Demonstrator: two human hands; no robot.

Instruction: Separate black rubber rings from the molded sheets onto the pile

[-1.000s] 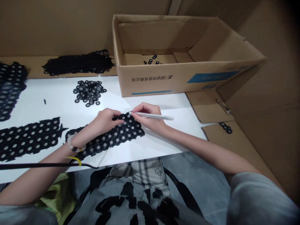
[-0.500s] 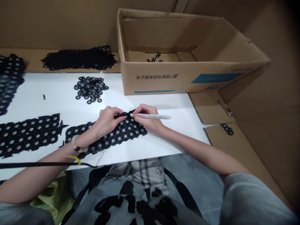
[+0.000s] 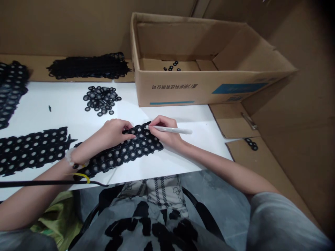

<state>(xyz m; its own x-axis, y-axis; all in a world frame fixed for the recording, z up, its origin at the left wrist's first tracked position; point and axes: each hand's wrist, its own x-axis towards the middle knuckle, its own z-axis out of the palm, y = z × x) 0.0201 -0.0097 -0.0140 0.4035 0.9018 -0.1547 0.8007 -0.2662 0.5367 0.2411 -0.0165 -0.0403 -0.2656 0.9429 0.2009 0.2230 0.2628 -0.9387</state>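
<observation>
In front of me lies a black rubber-like sheet [image 3: 132, 146] of joined rings with pale round centres. My left hand [image 3: 115, 132] grips its upper edge, thumb on top and fingers curled at the far side. A white pen-shaped stick [image 3: 172, 130] is pinched in my right hand [image 3: 166, 130]. Its tip meets the sheet near the upper right corner, partly covered by my fingers. Beyond my left hand is a pile of loose black rings [image 3: 102, 99] with grey centres.
A second dotted sheet [image 3: 34, 148] lies at left, more sheets [image 3: 13, 90] behind it. Black ring strips [image 3: 89, 66] are stacked at the back. A big cardboard box [image 3: 204, 87] holds a few rings. Several rings [image 3: 251, 144] lie on cardboard at right. A dark rod [image 3: 52, 183] crosses the front left.
My left hand has slid left along the sheet's upper edge, uncovering more discs near the stick's tip. My right hand and the stick have hardly moved.
</observation>
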